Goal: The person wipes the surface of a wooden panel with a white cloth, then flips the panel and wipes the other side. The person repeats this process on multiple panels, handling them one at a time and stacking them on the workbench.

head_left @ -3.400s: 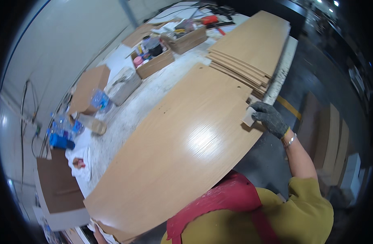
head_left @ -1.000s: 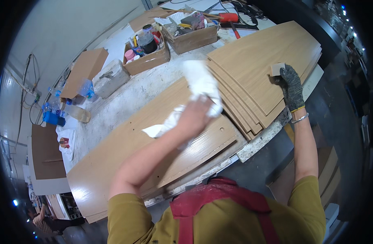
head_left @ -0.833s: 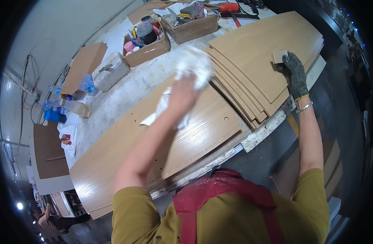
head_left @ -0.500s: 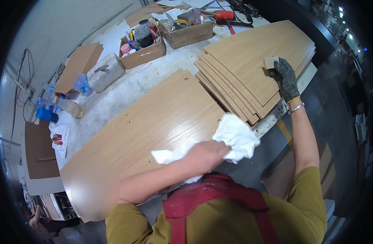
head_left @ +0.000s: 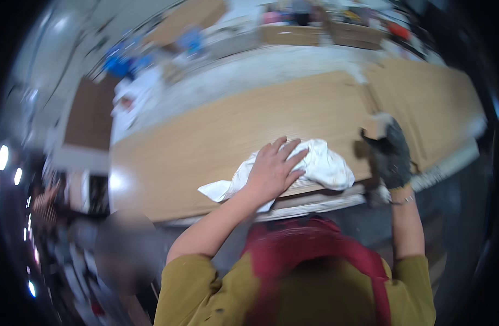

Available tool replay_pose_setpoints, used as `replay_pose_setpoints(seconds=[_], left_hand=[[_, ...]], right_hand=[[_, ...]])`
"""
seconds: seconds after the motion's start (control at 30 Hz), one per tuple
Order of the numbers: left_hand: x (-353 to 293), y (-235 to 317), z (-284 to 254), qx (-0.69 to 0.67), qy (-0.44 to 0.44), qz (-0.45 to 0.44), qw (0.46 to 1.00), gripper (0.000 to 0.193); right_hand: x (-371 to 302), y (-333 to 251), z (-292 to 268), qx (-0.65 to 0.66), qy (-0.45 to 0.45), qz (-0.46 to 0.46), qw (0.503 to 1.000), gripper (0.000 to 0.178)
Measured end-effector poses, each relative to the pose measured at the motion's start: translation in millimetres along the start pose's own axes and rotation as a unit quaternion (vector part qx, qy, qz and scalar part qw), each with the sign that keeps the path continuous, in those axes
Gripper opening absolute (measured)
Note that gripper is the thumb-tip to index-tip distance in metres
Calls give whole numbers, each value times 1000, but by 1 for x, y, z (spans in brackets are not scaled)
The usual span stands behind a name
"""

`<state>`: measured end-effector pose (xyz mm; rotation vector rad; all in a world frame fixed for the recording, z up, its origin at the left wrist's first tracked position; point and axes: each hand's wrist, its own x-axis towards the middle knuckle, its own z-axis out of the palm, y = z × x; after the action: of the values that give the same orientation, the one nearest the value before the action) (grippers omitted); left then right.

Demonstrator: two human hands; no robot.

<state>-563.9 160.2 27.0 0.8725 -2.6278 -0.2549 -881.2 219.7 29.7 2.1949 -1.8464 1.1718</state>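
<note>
A long wood-grain board [head_left: 217,138] lies across the table in front of me. On its near side rests a crumpled white cloth [head_left: 323,165]. My bare left hand [head_left: 272,169] lies on the cloth with its fingers spread. My right hand [head_left: 393,155], in a dark grey knitted glove, is closed round a small pale block [head_left: 376,127] near the board's right end. Motion blurs the block, so its kind and whether it touches the board are unclear.
A stack of similar boards [head_left: 431,103] stands at the right. Along the back are cardboard boxes [head_left: 293,36] with small items, a grey block [head_left: 230,39] and blue-tinted bottles [head_left: 189,41]. A brown panel [head_left: 89,114] stands off the table's left end.
The view has swung to the left. My left hand has gone from bunching the cloth to lying spread on it. My right hand has moved the block from the stack towards the single board.
</note>
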Motion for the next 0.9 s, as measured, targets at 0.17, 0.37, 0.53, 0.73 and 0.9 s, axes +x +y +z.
replay_pose_setpoints(seconds=[0.17,0.37,0.53,0.73,0.9], left_hand=[[-188,-118,-71,150,101,-303,936,46],[-399,-227,-176,272,191,-643,690,44],[-265,-222,-182,4,306,-441,844,25],[-162,-147,-71,-31,99,-52,993,49],[-261,-324,-145,147,146,-347,914,38]], right_hand=[[-24,9,25,763,60,333,551,43],[-18,37,26,755,20,360,547,40],[-19,57,34,682,124,314,649,31],[10,-10,93,636,137,275,708,28],[10,-39,84,577,139,327,735,28]])
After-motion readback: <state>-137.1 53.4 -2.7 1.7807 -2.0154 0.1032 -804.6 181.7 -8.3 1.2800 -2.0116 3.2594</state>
